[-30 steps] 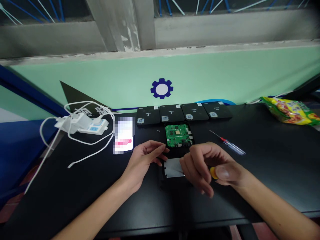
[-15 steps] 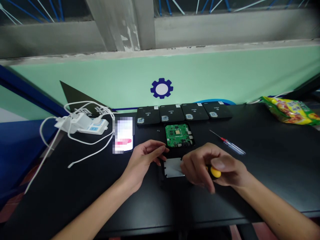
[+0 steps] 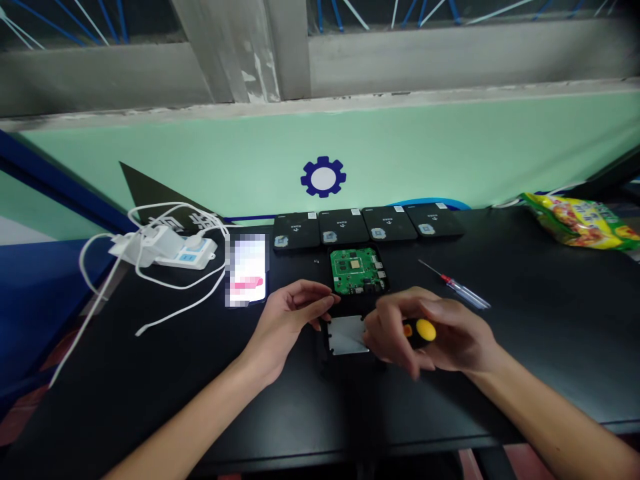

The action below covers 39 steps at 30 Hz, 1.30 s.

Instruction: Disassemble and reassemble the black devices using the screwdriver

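Note:
My right hand is closed around a screwdriver with a yellow and black handle; its tip is hidden behind my fingers. That hand is over the right side of a black box cover lined with a silver metal plate. My left hand has its thumb and fingers drawn together at the cover's upper left corner, gripping its edge. Just beyond lies an open black case holding a green circuit board. Tiny metal bits, perhaps screws, rest left of the case.
Several closed black boxes line the wall. A clear-handled screwdriver lies at right, with a snack bag behind it. On the left are a lit phone and a power strip with white cables. The black table runs beneath.
My right hand has turned a little around the yellow and black screwdriver, its fingers shifting and the handle end tilting slightly left and up. My left hand stays in place.

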Available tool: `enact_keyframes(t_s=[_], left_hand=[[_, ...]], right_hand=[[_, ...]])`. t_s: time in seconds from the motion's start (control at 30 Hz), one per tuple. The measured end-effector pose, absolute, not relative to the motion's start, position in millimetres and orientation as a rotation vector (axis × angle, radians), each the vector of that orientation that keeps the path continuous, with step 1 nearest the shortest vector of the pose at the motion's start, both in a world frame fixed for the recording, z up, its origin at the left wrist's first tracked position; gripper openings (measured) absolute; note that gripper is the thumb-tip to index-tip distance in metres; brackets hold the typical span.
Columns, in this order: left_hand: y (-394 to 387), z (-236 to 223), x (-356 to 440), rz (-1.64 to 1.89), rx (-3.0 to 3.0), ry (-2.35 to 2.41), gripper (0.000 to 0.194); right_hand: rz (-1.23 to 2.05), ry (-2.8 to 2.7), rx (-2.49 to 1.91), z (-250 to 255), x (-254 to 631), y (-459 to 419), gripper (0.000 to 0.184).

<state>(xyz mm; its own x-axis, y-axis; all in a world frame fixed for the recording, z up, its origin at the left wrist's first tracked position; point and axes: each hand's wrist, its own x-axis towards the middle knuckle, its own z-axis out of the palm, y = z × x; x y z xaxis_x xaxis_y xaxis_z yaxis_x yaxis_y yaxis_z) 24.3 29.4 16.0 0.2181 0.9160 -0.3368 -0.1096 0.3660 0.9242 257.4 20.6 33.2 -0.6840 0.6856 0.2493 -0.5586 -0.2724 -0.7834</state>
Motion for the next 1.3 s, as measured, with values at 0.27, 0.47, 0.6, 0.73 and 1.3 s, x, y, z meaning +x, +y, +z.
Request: enact_keyframes(t_s=[0.27, 0.47, 0.6, 0.73, 1.3], left_hand=[[29, 16, 24, 0.879, 0.924, 1.099, 0.023], [29, 15, 23, 0.85, 0.934, 1.108, 0.025], [29, 16, 24, 0.864, 0.945, 1.108, 0.024], [29, 17, 24, 0.86, 0.947, 1.09, 0.024], [28, 15, 24, 0.87, 0.969, 1.09, 0.02]], right_hand=[[2.054, -1.085, -0.142, 28, 254, 20, 0.028], [2.135, -1.053, -0.13, 27, 258, 19, 0.035], [2.076, -1.136, -0.201, 34, 259, 20, 0.033], [2.033, -1.223, -0.198, 33, 259, 21, 0.048], [2.167, -1.102, -0.077, 25, 260, 19, 0.022]])
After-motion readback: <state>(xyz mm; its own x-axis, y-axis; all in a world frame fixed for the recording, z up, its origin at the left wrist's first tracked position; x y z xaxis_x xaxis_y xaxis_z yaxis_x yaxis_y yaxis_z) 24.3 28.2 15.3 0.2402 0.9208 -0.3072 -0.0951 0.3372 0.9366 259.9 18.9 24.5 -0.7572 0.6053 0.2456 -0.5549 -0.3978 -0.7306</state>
